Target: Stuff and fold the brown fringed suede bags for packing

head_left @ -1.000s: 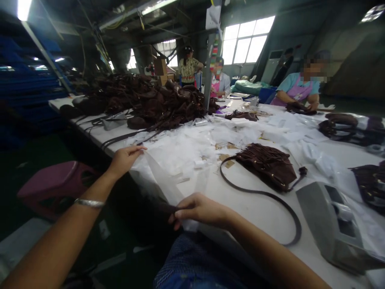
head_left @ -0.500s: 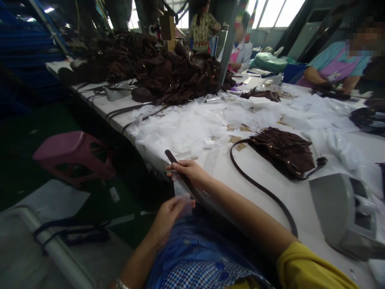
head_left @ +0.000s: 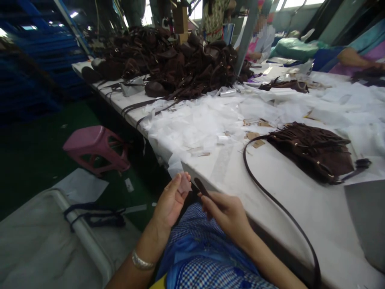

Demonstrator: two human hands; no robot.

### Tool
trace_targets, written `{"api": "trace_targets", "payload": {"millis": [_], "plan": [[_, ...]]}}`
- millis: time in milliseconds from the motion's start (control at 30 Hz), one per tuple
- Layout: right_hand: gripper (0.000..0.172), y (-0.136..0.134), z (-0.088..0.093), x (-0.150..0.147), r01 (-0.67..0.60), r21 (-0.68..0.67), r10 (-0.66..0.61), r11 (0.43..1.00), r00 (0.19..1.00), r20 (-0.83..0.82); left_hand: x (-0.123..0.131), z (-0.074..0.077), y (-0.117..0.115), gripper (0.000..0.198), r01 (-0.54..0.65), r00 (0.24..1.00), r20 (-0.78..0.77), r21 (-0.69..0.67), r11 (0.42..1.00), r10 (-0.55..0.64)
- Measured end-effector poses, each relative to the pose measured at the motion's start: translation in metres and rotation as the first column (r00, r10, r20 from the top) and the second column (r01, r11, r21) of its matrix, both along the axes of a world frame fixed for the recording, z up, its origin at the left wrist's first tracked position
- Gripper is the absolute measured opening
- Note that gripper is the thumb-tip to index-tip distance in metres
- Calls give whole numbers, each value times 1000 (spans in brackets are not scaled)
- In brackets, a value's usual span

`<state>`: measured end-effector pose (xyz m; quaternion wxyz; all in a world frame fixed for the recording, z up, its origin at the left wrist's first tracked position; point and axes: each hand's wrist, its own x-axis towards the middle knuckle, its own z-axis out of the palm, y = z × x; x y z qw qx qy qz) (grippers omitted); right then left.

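**Hazards, as I judged them**
- My left hand [head_left: 172, 200] pinched a clear film scrap [head_left: 184, 184] between thumb and fingertips, over my lap and just off the table [head_left: 300, 196] edge. The film looked thin and the hold light, so it could slip, tear or cling to my skin.
- My right hand [head_left: 227, 212] had thumb and forefinger clamped on a dark strap tip [head_left: 201, 187], just right of the scrap. A skewed tip could crumple the film.
- A long brown strap [head_left: 268, 196] looped across the table from the fringed bag [head_left: 313, 150]. I could not tell whether the tip was its end. If it was, a hard tug might drag the bag toward the edge.
- A dropped scrap would be lost among the white wrappers [head_left: 204, 124].

**Tally**
- Pink stool [head_left: 96, 147]: one, on the floor.
- Film scrap: one.
- Strap tip: one.
- Long strap: one.
- Fringed bag: one.
- Heap of brown bags [head_left: 180, 60]: too tangled to count.
- Wrappers: too many to count.
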<state>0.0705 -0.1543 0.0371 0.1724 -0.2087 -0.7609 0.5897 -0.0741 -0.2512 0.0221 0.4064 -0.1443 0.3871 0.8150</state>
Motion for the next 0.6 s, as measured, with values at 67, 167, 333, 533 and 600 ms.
{"api": "trace_targets", "payload": {"millis": [67, 167, 333, 533, 600], "plan": [[29, -10, -8, 9, -28, 70, 28, 997, 1000, -4, 2, 1, 7, 2, -16, 1000, 11, 8, 1000, 16], [26, -17, -15, 15, -58, 116, 60, 992, 998, -12, 3, 2, 13, 2, -39, 999, 20, 11, 999, 39], [27, -20, -19, 15, -74, 127, 72, 989, 997, 18, 3, 5, 17, 9, -20, 1000, 20, 10, 1000, 20], [27, -23, -22, 17, -31, 156, 29, 987, 999, 19, 9, 11, 14, 13, 142, 987, -81, 0, 990, -142], [28, -23, -22, 20, -8, 156, 6, 988, 1000, 16, 10, 10, 12, 18, 205, 974, -93, -12, 979, -205]]}}
